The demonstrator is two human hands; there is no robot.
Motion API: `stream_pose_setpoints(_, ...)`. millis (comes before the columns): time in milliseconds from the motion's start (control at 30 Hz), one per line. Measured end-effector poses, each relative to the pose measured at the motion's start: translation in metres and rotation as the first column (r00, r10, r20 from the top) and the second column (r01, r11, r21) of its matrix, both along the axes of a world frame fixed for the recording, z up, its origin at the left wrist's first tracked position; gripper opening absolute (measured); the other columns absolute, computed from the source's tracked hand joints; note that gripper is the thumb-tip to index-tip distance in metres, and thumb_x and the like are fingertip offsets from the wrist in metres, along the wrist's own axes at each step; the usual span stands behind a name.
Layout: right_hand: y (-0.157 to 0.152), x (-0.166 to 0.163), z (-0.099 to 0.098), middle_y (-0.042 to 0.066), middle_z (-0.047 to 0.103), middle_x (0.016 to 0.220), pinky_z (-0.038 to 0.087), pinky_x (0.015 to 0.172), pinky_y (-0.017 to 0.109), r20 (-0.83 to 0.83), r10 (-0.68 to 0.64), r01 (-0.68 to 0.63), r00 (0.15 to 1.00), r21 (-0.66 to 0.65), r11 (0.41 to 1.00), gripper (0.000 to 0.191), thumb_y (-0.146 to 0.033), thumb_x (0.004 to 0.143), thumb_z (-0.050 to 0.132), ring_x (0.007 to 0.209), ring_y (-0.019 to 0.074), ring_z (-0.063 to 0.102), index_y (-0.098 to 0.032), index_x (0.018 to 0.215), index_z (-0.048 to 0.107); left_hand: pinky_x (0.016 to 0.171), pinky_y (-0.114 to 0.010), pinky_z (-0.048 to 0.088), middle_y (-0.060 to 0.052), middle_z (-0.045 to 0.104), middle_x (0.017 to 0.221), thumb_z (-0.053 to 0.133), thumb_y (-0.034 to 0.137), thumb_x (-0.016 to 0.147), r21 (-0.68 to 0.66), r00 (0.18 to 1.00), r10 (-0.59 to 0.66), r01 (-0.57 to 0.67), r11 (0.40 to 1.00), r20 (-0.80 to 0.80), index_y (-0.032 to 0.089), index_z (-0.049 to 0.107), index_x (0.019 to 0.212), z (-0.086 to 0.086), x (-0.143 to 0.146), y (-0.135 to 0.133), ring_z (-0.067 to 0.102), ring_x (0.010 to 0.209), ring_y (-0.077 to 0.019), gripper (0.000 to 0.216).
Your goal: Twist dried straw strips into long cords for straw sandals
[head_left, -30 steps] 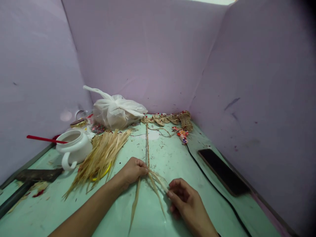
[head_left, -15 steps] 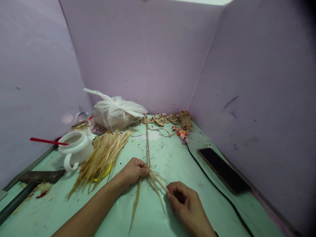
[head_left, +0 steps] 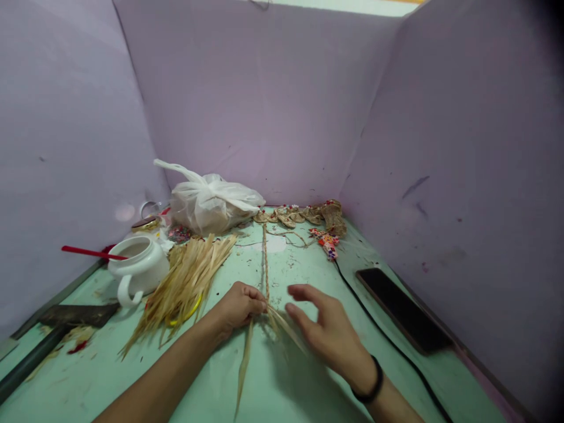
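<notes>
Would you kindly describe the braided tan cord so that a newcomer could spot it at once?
On the pale green tabletop, find the person's bare left hand near the centre. The thin, tan braided cord runs from there toward the lilac back wall. Unlike the loose, flat, straw-coloured strips to its left, it is one straight, narrow plait.

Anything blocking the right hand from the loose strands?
Nothing visible. The right hand is open beside the loose strands, with no object showing between them. The left hand pinches where the braid ends; the black cable lies off to the right hand's outer side.
</notes>
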State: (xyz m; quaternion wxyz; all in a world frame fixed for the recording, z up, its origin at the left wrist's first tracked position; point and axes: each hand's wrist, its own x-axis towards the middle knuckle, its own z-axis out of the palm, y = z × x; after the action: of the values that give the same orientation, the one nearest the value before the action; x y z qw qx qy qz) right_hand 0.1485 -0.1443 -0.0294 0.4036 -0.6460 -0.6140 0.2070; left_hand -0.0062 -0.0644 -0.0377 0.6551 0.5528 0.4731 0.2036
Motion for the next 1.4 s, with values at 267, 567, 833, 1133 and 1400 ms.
stream_pose_setpoints(267, 0.041, -0.004, -0.024, 0.002, 0.057, 0.049, 0.030, 0.043, 0.019, -0.079, 0.207, -0.222, 0.975, -0.325, 0.919, 0.024, -0.029, 0.069, 0.051, 0.044, 0.0088, 0.046, -0.012, 0.057, 0.063, 0.035, -0.020, 0.011, 0.008, 0.032, 0.031, 0.052, 0.022, 0.048, -0.008, 0.999, -0.031, 0.031, 0.999, 0.011, 0.013, 0.052, 0.051, -0.005, -0.002, 0.003, 0.020, 0.030, -0.0025, 0.010)
stream_pose_setpoints(567, 0.010, -0.039, -0.016, 0.004, 0.062, 0.054, 0.025, 0.046, 0.022, 0.285, 0.108, -0.082, 0.952, -0.104, 0.991, 0.021, -0.020, 0.071, 0.045, 0.047, 0.0107, 0.050, -0.016, 0.058, 0.061, 0.035, -0.020, 0.015, 0.005, 0.033, 0.030, 0.042, 0.011, 0.049, 0.118, 0.992, 0.046, -0.031, 0.992, -0.120, 0.015, 0.041, 0.037, -0.008, 0.005, -0.003, 0.024, 0.030, -0.0047, 0.013)
stream_pose_setpoints(833, 0.003, -0.045, -0.029, 0.005, 0.061, 0.057, 0.024, 0.048, 0.024, 0.436, 0.155, -0.205, 0.886, 0.070, 0.976, 0.017, -0.014, 0.071, 0.045, 0.049, 0.0119, 0.051, -0.014, 0.065, 0.061, 0.039, -0.020, 0.018, 0.005, 0.034, 0.035, 0.043, 0.012, 0.045, 0.207, 0.990, -0.039, 0.066, 0.976, -0.132, 0.014, 0.046, 0.038, -0.005, -0.001, 0.001, 0.027, 0.038, -0.0048, 0.008)
stream_pose_setpoints(1133, 0.032, -0.023, -0.003, 0.002, 0.054, 0.063, 0.039, 0.049, 0.022, -0.780, -0.062, -0.259, 0.622, -0.280, 0.924, 0.026, -0.040, 0.063, 0.058, 0.055, 0.0109, 0.051, -0.015, 0.069, 0.051, 0.038, -0.020, 0.014, 0.007, 0.034, 0.032, 0.050, 0.019, 0.046, 0.016, 0.999, -0.049, 0.048, 0.999, 0.014, 0.013, 0.052, 0.048, 0.011, -0.006, 0.002, 0.022, 0.031, -0.0034, 0.007)
stream_pose_setpoints(1400, 0.038, -0.033, -0.018, -0.009, 0.032, 0.038, 0.013, 0.037, 0.019, -0.627, -0.037, -0.255, 0.778, -0.368, 0.894, 0.019, -0.024, 0.059, 0.060, 0.035, 0.0015, 0.022, -0.014, 0.051, 0.046, 0.038, -0.021, 0.016, 0.006, 0.034, 0.036, 0.046, 0.016, 0.047, 0.147, 0.984, -0.133, 0.150, 0.978, -0.123, 0.012, 0.053, 0.049, 0.000, -0.009, 0.006, 0.023, 0.036, -0.0045, 0.008)
